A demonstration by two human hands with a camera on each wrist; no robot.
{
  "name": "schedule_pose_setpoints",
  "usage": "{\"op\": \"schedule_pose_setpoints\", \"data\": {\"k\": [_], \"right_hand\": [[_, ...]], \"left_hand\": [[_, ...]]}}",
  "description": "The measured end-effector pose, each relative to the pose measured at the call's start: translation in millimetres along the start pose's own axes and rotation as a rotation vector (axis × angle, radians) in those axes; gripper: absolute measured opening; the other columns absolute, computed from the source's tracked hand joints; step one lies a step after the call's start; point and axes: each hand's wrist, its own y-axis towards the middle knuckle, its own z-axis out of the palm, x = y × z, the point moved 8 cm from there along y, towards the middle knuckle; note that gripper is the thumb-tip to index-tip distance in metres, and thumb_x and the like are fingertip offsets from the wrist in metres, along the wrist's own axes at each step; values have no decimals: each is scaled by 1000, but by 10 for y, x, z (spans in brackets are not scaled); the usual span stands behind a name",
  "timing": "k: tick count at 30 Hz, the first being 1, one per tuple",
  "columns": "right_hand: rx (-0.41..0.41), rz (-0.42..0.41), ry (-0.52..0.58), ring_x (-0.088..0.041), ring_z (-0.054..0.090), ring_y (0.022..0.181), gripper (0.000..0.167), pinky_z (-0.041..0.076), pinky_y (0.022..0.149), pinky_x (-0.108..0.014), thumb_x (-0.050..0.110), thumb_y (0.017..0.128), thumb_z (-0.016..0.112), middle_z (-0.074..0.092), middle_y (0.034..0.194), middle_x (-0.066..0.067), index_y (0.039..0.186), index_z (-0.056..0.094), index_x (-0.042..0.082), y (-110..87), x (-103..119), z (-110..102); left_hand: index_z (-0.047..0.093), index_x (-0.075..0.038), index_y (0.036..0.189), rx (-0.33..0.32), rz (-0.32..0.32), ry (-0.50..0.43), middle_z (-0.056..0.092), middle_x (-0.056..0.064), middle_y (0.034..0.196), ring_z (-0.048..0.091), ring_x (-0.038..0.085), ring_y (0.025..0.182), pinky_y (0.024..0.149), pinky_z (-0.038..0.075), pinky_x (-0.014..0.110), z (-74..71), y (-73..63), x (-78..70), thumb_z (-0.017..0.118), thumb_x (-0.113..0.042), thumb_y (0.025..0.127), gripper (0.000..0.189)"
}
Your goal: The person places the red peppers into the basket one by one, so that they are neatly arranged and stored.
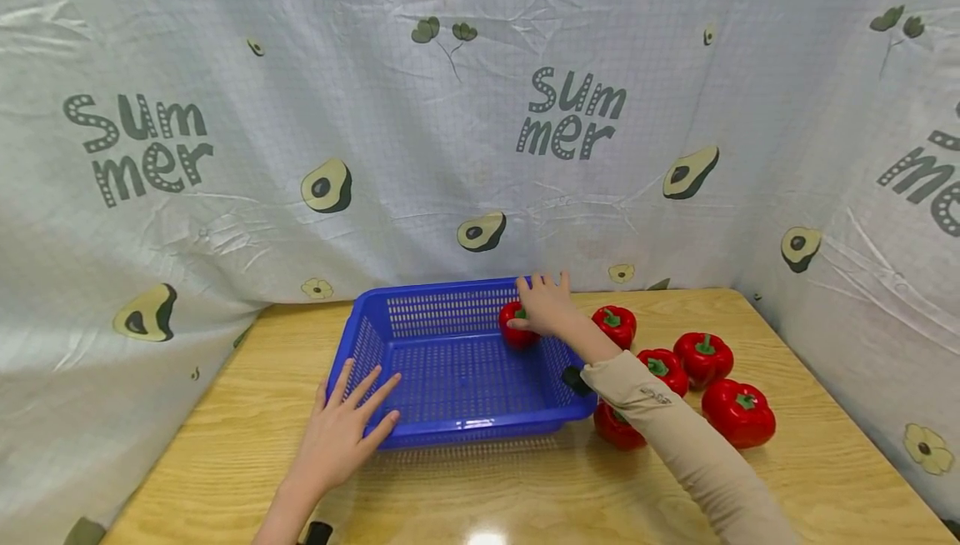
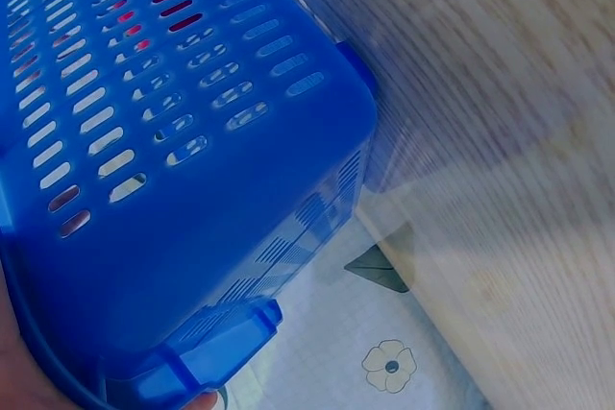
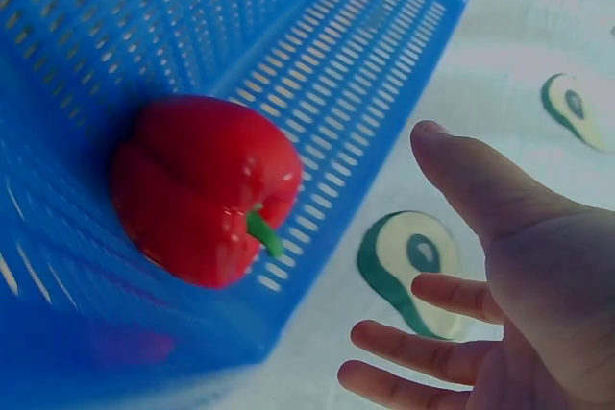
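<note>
A blue plastic basket (image 1: 465,428) stands on the table, with one red bell pepper (image 3: 207,189) inside at its back right corner. My right hand (image 1: 546,305) is over that corner, fingers spread. In the right wrist view, the right hand (image 3: 548,276) shows a gap between it and the pepper and holds nothing. My left hand (image 1: 337,437) rests at the basket's front left corner, its fingers spread out over the rim. The left wrist view shows mostly the basket wall (image 2: 211,208), and only slivers of the left hand appear there.
Several more red bell peppers (image 1: 738,413) lie on the wooden table (image 1: 810,462) to the right of the basket; the right sleeve (image 1: 675,428) partly covers some of them. A printed cloth (image 1: 420,153) hangs behind the table and along its sides.
</note>
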Motion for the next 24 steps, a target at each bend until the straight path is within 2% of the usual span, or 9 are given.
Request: {"op": "schedule_pose_setpoints", "data": {"k": [5, 10, 24], "right_hand": [[-60, -37, -61, -38, 40, 120, 68, 19, 101, -62, 49, 81, 57, 46, 126, -22, 129, 40, 4, -141, 37, -163], [-97, -52, -59, -37, 41, 118, 68, 20, 101, -61, 49, 80, 58, 48, 124, -20, 129, 41, 5, -258, 29, -266], [-270, -106, -127, -31, 48, 108, 63, 27, 95, -60, 50, 78, 60, 54, 114, -14, 124, 49, 8, -721, -92, -407]], "left_hand": [[44, -31, 132, 15, -7, -12, 45, 5, 137, 18, 40, 134, 102, 14, 64, 15, 1, 12, 44, -51, 87, 50], [43, -31, 132, 13, -6, -6, 45, 5, 137, 19, 40, 134, 101, 15, 64, 11, -1, 6, 44, -51, 87, 50], [43, -32, 132, 12, -1, 1, 45, 4, 137, 18, 40, 134, 103, 14, 63, 40, -19, 35, 44, -52, 87, 50]]}}
